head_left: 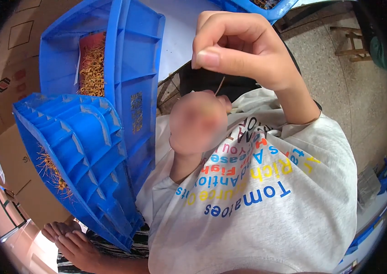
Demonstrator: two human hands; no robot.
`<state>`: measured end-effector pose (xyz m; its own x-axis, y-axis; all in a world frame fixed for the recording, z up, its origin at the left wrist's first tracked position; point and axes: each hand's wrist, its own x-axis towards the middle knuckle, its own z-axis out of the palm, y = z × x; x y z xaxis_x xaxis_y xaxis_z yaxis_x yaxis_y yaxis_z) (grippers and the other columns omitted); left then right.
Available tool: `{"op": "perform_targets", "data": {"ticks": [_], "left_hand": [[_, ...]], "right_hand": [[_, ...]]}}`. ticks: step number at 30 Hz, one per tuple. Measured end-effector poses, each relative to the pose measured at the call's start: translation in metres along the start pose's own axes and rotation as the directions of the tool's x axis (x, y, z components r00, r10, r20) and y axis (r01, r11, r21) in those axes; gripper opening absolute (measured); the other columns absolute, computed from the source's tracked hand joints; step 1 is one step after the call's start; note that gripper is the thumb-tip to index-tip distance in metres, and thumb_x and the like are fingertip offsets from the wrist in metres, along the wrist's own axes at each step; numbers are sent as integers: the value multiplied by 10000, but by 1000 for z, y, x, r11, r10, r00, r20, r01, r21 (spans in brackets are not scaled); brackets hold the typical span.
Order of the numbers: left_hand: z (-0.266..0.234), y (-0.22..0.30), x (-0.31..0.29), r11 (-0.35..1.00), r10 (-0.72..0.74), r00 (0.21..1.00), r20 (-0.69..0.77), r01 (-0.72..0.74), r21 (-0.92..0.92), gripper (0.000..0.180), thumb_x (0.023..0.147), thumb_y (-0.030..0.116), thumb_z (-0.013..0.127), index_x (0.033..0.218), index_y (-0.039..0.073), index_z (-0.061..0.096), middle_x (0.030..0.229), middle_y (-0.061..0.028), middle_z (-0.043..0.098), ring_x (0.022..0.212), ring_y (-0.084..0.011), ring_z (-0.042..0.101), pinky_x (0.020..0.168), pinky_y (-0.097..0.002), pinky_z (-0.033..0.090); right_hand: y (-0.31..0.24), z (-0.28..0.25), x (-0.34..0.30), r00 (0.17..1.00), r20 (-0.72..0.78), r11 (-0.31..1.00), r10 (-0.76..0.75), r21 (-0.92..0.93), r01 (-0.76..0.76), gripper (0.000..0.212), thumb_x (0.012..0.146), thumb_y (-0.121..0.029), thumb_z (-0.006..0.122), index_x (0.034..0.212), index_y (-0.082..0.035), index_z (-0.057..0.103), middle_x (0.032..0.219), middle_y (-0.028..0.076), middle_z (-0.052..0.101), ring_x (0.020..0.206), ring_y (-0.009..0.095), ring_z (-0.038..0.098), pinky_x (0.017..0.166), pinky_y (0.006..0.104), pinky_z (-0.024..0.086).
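My left hand (199,121) is close to my chest, largely blurred. From its top sticks up a thin copper-coloured wire piece (221,85), apparently held between its fingers. Above and to the right, my right hand (243,50) is closed in a pinch, thumb against the bent index finger. What lies between those fingertips is too small to make out. To the left of my hands stands a blue plastic bin (131,59) with many small copper-coloured coiled wire parts (93,68) in it.
A second blue bin (77,137) leans against the first, with more wire parts (54,173) in it. Another person's hands (77,249) rest at the lower left. Cardboard boxes (19,137) stand far left. Another blue bin (273,11) is at the top; a wooden stool (353,43) stands right.
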<state>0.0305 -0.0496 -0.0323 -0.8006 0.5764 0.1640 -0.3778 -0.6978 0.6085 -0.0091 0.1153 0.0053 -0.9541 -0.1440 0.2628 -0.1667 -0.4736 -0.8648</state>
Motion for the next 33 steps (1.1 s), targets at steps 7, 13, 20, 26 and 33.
{"op": "perform_targets", "data": {"ticks": [7, 13, 20, 26, 33], "left_hand": [[2, 7, 4, 995, -60, 998, -18, 59, -77, 274, 953, 284, 501, 751, 101, 530, 618, -16, 461, 516, -113, 310, 659, -310, 275], [-7, 6, 4, 972, -133, 985, 107, 150, -179, 268, 965, 274, 463, 768, 105, 532, 643, -15, 468, 529, -109, 308, 646, -312, 262], [19, 3, 3, 994, -25, 938, -346, 60, 91, 226, 962, 250, 479, 954, 49, 581, 764, -51, 573, 571, -123, 393, 691, -308, 332], [5, -6, 10, 377, 588, 797, -134, -124, 918, 234, 947, 165, 559, 1103, -8, 564, 877, -94, 623, 651, -135, 515, 705, -252, 428], [6, 3, 5, 278, 578, 801, -157, -13, 961, 188, 936, 105, 601, 1075, -15, 566, 824, -89, 609, 678, -128, 562, 608, -195, 446]], "right_hand": [[-7, -3, 4, 966, 83, 968, 246, -80, -240, 104, 872, -65, 631, 812, 2, 684, 760, 18, 581, 684, 75, 460, 622, 183, 344], [16, -4, 1, 924, 246, 942, 294, 92, -324, 78, 862, -66, 661, 843, 4, 691, 772, 18, 605, 669, 67, 486, 600, 173, 367], [19, 0, -1, 951, 173, 947, 255, 156, -282, 63, 845, -59, 694, 824, 0, 683, 790, 28, 633, 616, 66, 504, 563, 163, 390], [26, 4, 0, 979, -9, 972, 202, 125, -199, 70, 853, -57, 688, 804, -8, 674, 761, 28, 631, 611, 67, 521, 562, 161, 405], [28, 7, -1, 981, -28, 977, 194, 90, -191, 63, 856, -56, 686, 811, -13, 676, 738, 29, 623, 617, 67, 526, 551, 158, 400]]}}
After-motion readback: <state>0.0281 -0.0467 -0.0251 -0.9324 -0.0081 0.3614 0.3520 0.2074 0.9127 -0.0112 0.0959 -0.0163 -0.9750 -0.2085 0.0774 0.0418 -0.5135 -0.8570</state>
